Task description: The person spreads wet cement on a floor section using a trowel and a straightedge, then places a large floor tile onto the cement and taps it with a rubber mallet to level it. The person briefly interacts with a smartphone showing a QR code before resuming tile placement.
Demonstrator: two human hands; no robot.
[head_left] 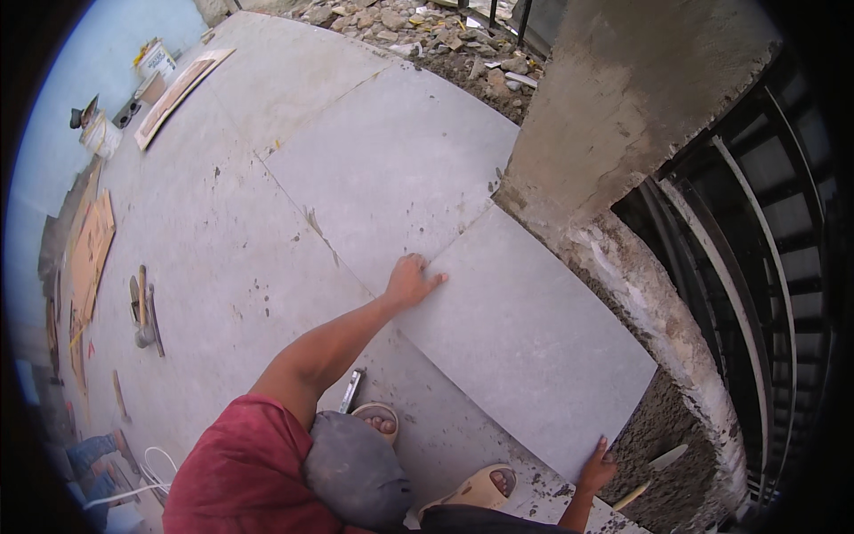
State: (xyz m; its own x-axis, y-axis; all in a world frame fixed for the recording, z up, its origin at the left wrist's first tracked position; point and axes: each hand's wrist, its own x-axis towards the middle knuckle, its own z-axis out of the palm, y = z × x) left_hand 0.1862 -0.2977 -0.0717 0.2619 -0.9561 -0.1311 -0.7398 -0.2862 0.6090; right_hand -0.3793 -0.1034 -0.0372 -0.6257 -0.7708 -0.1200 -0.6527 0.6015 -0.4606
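Observation:
A large grey floor tile (534,334) lies in front of me, beside laid tiles of the same grey. Along its left side runs a dark shadowed edge. My left hand (412,283) is closed at its far left corner, thumb spread on top and fingertips by the joint. At the near right corner, my right hand (597,466) grips the edge, its thumb above and its other fingers partly hidden. Wet mortar (672,427) shows past that corner, and a trowel (667,457) with a wooden handle rests there. Near my foot lies a metal level (352,390).
A rough concrete pillar (623,116) and black metal bars (756,222) flank the right side. Rubble (400,22) lies beyond the tiles. Leftward are a wooden-handled mallet (142,311), cardboard (92,254), buckets (100,135) and another person's jeans-clad leg (92,452).

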